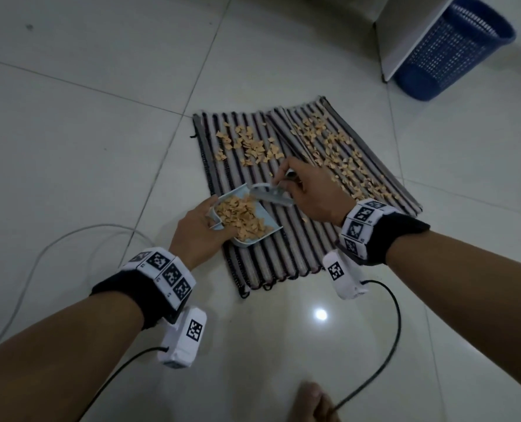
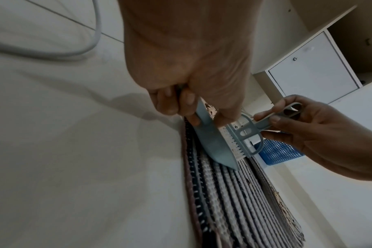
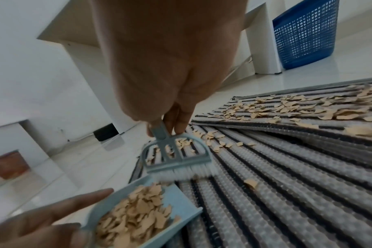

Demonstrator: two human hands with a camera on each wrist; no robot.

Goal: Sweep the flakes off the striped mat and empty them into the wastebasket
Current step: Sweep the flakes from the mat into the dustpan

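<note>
Two striped mats point(image 1: 283, 208) are seen overlapping on the tiled floor point(image 1: 85, 132) from the head view, with tan flakes point(image 1: 338, 153) scattered across their far halves; the blue mesh wastebasket point(image 1: 454, 47) stands well apart beyond the far right corner, beside a white cabinet point(image 1: 405, 35). Only the left wrist view shows the underside of the light blue dustpan point(image 2: 212, 142), tilted with its lip touching the mat. Only the right wrist view shows the white bristles of the small brush point(image 3: 181, 161) meeting the dustpan's far edge.

A heap of flakes is held in the dustpan; what lies inside the wastebasket cannot be told.

The left hand point(image 1: 198, 233) is wrapped around the dustpan's rear wall, thumb curled over the rim and one finger stretched along the side. The brush handle is pinched between the thumb and fingers of the right hand point(image 1: 311, 190). Loose flakes lie just beyond the brush and further right of the right hand's fingers.
</note>
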